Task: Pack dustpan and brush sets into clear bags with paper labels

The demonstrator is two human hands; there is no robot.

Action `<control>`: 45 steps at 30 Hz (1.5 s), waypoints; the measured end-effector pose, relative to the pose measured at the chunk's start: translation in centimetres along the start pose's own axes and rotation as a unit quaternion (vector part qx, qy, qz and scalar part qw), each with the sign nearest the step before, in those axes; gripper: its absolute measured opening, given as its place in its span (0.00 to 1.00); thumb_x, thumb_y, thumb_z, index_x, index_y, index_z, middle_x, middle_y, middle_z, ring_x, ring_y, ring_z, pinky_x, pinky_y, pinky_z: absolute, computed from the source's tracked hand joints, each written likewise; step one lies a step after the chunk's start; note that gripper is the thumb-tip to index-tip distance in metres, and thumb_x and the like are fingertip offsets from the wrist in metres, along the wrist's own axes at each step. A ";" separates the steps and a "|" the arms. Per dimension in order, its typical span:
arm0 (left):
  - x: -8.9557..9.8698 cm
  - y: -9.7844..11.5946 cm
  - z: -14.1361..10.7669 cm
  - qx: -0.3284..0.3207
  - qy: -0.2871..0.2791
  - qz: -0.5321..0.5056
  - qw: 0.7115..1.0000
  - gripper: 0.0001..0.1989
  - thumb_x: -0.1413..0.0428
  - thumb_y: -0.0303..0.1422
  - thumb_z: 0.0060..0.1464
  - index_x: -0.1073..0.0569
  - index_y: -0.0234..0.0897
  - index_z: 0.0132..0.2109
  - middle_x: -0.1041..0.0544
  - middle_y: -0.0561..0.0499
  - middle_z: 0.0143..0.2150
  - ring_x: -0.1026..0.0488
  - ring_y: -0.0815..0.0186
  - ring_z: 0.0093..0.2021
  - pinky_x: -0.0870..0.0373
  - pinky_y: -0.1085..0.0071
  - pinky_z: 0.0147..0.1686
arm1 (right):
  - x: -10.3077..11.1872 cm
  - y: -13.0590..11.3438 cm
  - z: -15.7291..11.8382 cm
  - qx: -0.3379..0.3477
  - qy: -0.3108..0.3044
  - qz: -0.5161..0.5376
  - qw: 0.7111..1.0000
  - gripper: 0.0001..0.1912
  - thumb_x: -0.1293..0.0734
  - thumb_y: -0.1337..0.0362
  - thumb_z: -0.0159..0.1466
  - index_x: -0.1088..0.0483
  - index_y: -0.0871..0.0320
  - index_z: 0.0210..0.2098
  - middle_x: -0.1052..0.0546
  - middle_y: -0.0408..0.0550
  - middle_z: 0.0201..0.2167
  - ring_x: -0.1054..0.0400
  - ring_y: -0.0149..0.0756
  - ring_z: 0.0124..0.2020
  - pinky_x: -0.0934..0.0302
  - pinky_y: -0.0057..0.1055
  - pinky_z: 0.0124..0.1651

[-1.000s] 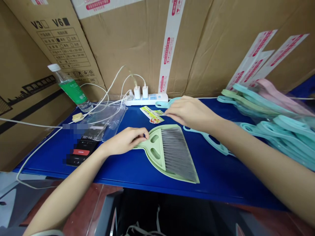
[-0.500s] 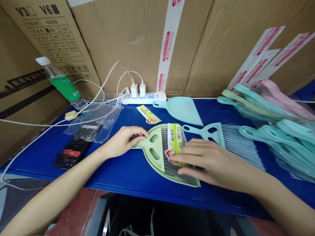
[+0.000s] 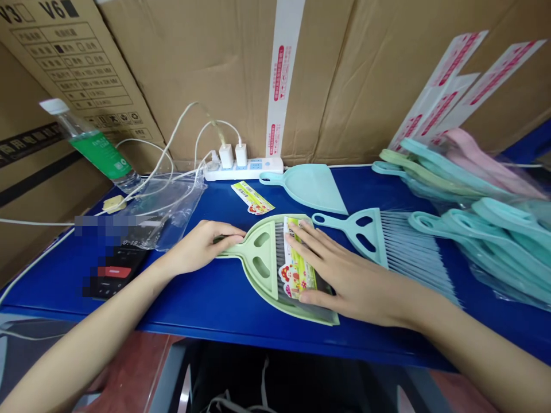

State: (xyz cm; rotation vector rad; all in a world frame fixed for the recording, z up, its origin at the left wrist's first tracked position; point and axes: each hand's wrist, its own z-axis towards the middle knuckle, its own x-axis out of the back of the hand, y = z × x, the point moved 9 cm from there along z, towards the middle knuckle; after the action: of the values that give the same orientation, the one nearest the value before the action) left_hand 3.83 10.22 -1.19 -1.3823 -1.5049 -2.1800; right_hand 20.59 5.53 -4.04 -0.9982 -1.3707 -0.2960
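Moved flat since the earlier frame, the printed yellow-and-white paper card lay across the bristles of the pale-green plastic brush under the spread right hand, while the left hand pinched the handle. That brush already sat nested in its pale-green plastic dustpan. Beyond, the light-blue plastic brush, second printed card and light-blue plastic dustpan lay apart, apparently unfinished.

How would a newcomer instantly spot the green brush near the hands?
On the blue table, at front center, lies a green dustpan. The green brush lies on it, bristles partly under a card and the right hand. Its gray bristles set it apart from the blue brush at its right.
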 end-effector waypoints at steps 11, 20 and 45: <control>0.0 0.1 0.0 -0.009 -0.006 0.000 1.000 0.17 0.49 0.41 0.63 0.19 0.38 0.46 0.17 0.49 0.39 0.22 0.64 0.36 0.28 0.72 0.40 | -0.7 -0.4 -0.2 0.008 -0.012 -0.018 1.000 0.54 0.37 0.37 0.61 0.59 0.65 0.72 0.64 0.64 0.72 0.77 0.65 0.69 0.61 0.69 0.64; -0.4 0.3 -0.2 0.008 -0.018 -0.027 0.999 0.15 0.49 0.38 0.63 0.21 0.36 0.46 0.18 0.49 0.42 0.23 0.65 0.40 0.29 0.73 0.41 | 0.0 0.5 -0.7 -0.038 -0.039 0.010 0.998 0.52 0.40 0.34 0.61 0.62 0.55 0.73 0.70 0.54 0.73 0.79 0.64 0.69 0.60 0.66 0.65; 1.3 0.0 -0.6 0.068 0.043 -0.179 0.981 0.23 0.45 0.48 0.58 0.22 0.32 0.46 0.30 0.56 0.22 0.41 0.76 0.19 0.41 0.81 0.14 | 2.2 2.6 1.1 -0.050 0.135 0.470 0.871 0.37 0.52 0.60 0.72 0.86 0.43 0.69 0.37 0.53 0.67 0.35 0.43 0.61 0.31 0.50 0.53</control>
State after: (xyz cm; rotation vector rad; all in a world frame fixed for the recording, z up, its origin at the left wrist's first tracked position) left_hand 2.73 10.16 -0.31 -1.0252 -1.9547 -2.2413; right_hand 22.20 8.61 -3.29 -1.5250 -0.5036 0.2317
